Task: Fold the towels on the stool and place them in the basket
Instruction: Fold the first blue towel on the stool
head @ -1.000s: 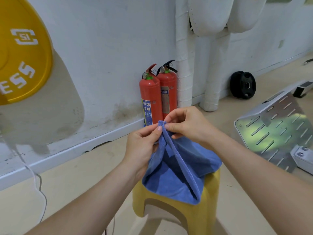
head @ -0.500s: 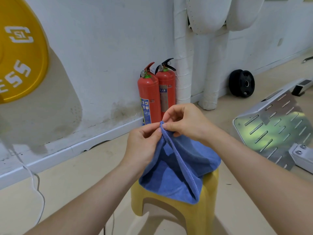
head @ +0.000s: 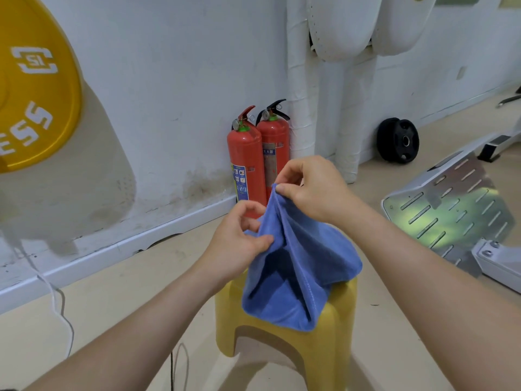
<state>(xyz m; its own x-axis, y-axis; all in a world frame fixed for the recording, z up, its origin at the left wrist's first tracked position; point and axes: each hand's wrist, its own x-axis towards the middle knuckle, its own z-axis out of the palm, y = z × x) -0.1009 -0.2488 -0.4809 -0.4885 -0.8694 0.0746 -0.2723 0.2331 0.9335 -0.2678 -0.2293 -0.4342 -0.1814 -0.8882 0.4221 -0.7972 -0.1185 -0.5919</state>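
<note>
1. Upper left of the frame: a yellow disc (head: 33,88) hangs against the wall, and a cable (head: 60,320) trails over the floor below it. Neither belongs to the task.
2. Left of centre: the left hand (head: 236,241) pinches the left edge of the towel (head: 296,272) between thumb and curled fingers, below the top corner. It is probably working along the hem to find the next corner, so that the cloth can be spread flat.
3. Behind the hands, two extinguishers (head: 248,165) stand upright against the wall, touching each other.
4. Centre: the blue towel is lifted into a tent shape. Its lower part rests bunched on the yellow stool (head: 282,342) and hangs over the front edge. The seat seems to take the weight while the hands sort the corners.
5. Right of centre: the right hand (head: 313,190) holds the top corner in a thumb-and-forefinger pinch, the other fingers loosely bent. It acts as the high anchor, so the hems hang straight.
6. Far right: a black disc (head: 397,141) leans on the wall, and a slotted metal plate (head: 451,210) lies tilted on the floor.
7. Containers: no basket is in view, so its contents cannot be told. Folding looks barely begun.
</note>
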